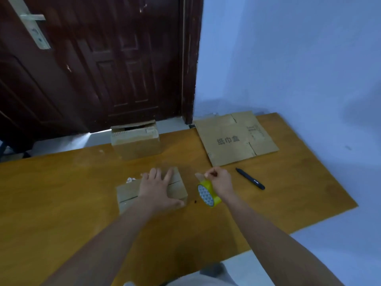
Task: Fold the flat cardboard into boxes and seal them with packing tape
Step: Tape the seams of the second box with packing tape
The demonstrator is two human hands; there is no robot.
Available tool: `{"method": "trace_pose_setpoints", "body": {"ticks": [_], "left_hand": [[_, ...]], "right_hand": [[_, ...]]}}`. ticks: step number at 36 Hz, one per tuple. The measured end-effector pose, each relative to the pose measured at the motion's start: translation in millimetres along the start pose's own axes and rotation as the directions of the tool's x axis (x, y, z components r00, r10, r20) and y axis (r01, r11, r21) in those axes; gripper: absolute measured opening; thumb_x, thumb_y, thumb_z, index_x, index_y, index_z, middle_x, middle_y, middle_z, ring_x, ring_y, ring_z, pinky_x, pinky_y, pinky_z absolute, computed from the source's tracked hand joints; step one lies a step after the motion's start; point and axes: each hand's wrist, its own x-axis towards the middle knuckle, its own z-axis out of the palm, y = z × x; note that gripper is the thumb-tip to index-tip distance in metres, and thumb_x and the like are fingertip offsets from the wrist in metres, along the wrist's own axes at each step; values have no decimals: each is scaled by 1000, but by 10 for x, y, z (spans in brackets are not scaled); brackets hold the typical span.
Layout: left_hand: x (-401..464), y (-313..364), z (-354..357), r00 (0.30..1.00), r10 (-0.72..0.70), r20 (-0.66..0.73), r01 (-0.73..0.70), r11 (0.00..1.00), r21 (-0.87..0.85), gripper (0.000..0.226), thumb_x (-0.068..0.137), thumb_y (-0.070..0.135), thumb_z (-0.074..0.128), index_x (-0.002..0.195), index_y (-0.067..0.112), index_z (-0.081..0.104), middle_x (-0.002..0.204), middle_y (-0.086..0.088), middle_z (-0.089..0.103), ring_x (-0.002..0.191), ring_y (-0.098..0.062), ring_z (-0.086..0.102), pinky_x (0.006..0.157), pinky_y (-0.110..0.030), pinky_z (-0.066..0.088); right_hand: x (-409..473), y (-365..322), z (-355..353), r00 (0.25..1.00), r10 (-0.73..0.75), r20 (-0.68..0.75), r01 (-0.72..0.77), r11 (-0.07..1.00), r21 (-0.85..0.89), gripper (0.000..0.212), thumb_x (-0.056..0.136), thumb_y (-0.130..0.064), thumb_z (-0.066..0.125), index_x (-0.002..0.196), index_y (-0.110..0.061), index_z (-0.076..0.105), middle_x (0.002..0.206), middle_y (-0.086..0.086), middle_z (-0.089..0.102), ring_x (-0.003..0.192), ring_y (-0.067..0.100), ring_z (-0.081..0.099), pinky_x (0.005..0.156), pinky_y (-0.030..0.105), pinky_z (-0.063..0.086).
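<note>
A small folded cardboard box [127, 195] stands on the wooden table [61, 203] in front of me. My left hand [157, 187] lies flat on its top flaps, fingers spread, pressing them down. Just right of the box, my right hand [219, 182] holds a yellow roll of packing tape [208, 194] around its wrist side, with thumb and fingers pinching the loose tape end. A flat cardboard sheet [233, 139] with printed characters lies at the table's far right. Another folded box [136, 141], its top flaps loosely shut, stands at the far edge.
A black pen [250, 178] lies on the table right of my right hand. A crumpled white scrap [131, 179] sits behind the near box. A dark wooden door [92, 58] and a blue wall [288, 58] rise behind the table.
</note>
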Motion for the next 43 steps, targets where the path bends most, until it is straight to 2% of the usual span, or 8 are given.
{"method": "trace_pose_setpoints", "body": {"ticks": [7, 11, 14, 20, 31, 35, 40, 43], "left_hand": [[-44, -67, -40, 997, 34, -71, -46, 984, -172, 113, 67, 92, 22, 152, 21, -4, 158, -6, -2, 145, -27, -4, 115, -46, 5], [-42, -65, -10, 991, 45, -125, -74, 967, -245, 130, 45, 96, -11, 151, 23, 7, 158, -4, 4, 145, -25, 1, 114, -45, 8], [-59, -51, -17, 974, 17, -227, -99, 929, -357, 130, 48, 93, -17, 147, 22, 24, 153, -2, 20, 141, -21, 13, 112, -41, 13], [35, 1, -174, 983, -61, -175, -47, 832, -553, 86, 82, 75, 19, 143, 17, 33, 145, -5, 39, 134, -24, 33, 109, -41, 26], [260, -97, -270, 959, -181, -216, -40, 671, -740, 58, 93, 61, 28, 118, 14, 52, 113, -5, 55, 110, -22, 50, 83, -38, 47], [267, -126, -361, 972, -138, -190, -111, 444, -889, 58, 86, 65, 31, 84, 12, 53, 83, -3, 54, 83, -22, 53, 73, -38, 42], [297, -122, -541, 980, 49, -191, -197, 285, -938, 85, 71, 79, 46, 91, -3, 59, 76, -6, 50, 71, -16, 46, 66, -30, 34], [332, -139, -608, 967, 77, -242, -253, 193, -948, 46, 85, 42, 64, 77, -2, 54, 68, -6, 42, 65, -15, 40, 60, -28, 31]], "right_hand": [[-89, -276, -58, 999, -43, -30, 43, 999, -2, 11, 92, -10, 58, 82, -8, 60, 84, 4, 59, 76, 10, 52, 67, 21, 37], [-112, -362, -46, 997, -52, -51, 53, 998, 13, 11, 90, -10, 60, 80, -8, 60, 79, 2, 59, 78, 15, 54, 63, 17, 39], [-144, -432, -50, 994, -88, -72, 89, 996, 7, 13, 88, -8, 62, 76, -11, 60, 71, -7, 56, 70, 4, 52, 60, 7, 38], [-146, -519, -87, 991, -134, -30, 134, 991, -5, 16, 86, -7, 65, 72, -14, 60, 71, -8, 57, 71, 0, 52, 67, 14, 40], [-82, -721, -171, 987, -160, -12, 160, 987, -21, 27, 87, -9, 65, 66, -23, 54, 72, -8, 54, 70, 2, 49, 61, 9, 37], [-71, -815, -147, 983, -184, 11, 184, 982, -46, 30, 86, -10, 65, 64, -26, 53, 71, -10, 53, 69, 0, 49, 61, 11, 37], [-34, -1003, -55, 970, -235, 70, 239, 969, -66, 28, 85, -9, 65, 66, -26, 54, 69, -7, 55, 70, 8, 52, 69, 24, 43], [-17, -1098, 4, 964, -255, 73, 261, 962, -79, 19, 84, -10, 66, 70, -21, 59, 72, -7, 58, 78, 13, 56, 73, 27, 46]]}}
